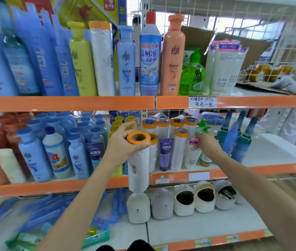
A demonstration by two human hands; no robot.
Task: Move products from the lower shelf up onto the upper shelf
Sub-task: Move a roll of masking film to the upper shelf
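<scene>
My left hand (122, 142) grips a white roll with an orange ring top (137, 160), holding it upright in front of the lower shelf's orange edge (53, 187). My right hand (208, 144) is closed around the pink-capped top of a white facial tube (191, 156) standing on the lower shelf. Several more orange-topped white rolls (178, 142) stand behind them. On the upper shelf (67, 103) stand tall bottles, one matching roll (102, 58) and a group of white facial tubes (224, 66).
Blue bottles (33, 153) crowd the lower shelf's left side, dark blue-green bottles (241, 138) its right. A green pump bottle (192, 75) sits on the upper shelf. Bear-faced slippers (161, 203) line the bottom shelf. A wire basket (265, 71) sits at the upper right.
</scene>
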